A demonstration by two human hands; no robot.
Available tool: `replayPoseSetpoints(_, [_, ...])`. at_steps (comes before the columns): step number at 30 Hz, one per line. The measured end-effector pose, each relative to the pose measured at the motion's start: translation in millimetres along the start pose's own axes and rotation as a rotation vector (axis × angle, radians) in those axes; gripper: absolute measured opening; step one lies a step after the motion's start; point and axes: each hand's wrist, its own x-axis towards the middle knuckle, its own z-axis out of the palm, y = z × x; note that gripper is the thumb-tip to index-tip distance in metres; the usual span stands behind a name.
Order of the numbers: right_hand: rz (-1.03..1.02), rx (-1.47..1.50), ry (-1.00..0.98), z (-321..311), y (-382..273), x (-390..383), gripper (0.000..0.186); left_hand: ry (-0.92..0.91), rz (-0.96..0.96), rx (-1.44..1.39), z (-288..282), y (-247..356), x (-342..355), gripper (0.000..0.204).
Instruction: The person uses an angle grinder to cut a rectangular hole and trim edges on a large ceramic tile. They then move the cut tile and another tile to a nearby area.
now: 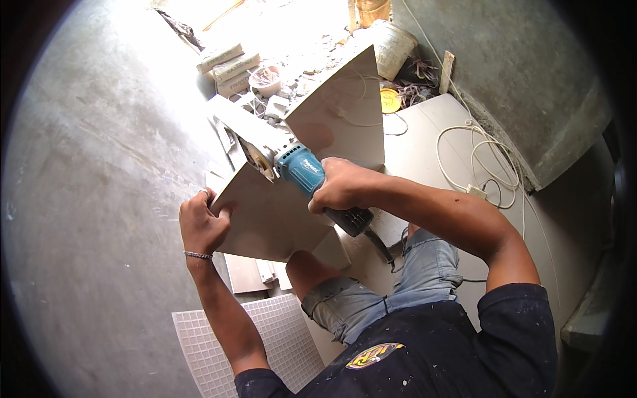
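My right hand [342, 186] is wrapped round the body of a teal and black angle grinder [302, 169]. Its disc [259, 160] is at the upper edge of a large glossy tile [269, 215]; whether it touches the tile I cannot tell. With thumb and fingers, my left hand [204, 222] pinches that tile's left corner. The tile is tilted, its lower part close to my knee. Just beyond the grinder another large tile piece [352, 109] stands tilted up, a cable reflected in its face.
A white cable [488, 159] lies coiled on large slabs at right. Farther off are stacked packs [233, 69], a small tub [265, 78], a bucket [395, 50], a yellow lid [390, 100] and rubble. A grid-backed tile [245, 345] lies at lower left. Grey walls flank both sides.
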Motion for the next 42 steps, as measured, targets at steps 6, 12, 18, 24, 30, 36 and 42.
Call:
replayPoseSetpoints(6, [0.041,0.006,0.011,2,-1,2,0.062,-0.013,-0.015,-0.012,-2,2,-1,0.021])
replayPoseSetpoints(12, [0.024,0.007,0.009,2,0,1,0.057,-0.005,-0.013,-0.017,-3,6,-2,0.020])
replayPoseSetpoints(18, [0.034,0.008,-0.004,1,0,1,0.057,-0.012,-0.015,-0.014,-2,1,-1,0.021])
replayPoseSetpoints(24, [0.054,-0.010,0.036,5,-2,2,0.061,0.001,0.003,-0.010,1,-6,-3,0.021])
replayPoseSetpoints(30, [0.039,0.016,0.004,1,0,2,0.059,-0.006,-0.021,-0.007,0,-2,2,0.021])
replayPoseSetpoints(36, [0.042,0.004,0.026,4,1,5,0.059,0.005,0.003,-0.027,1,-5,-1,0.021])
replayPoseSetpoints(42, [0.033,0.010,0.020,2,2,5,0.059,0.011,0.005,-0.015,2,-6,2,0.020])
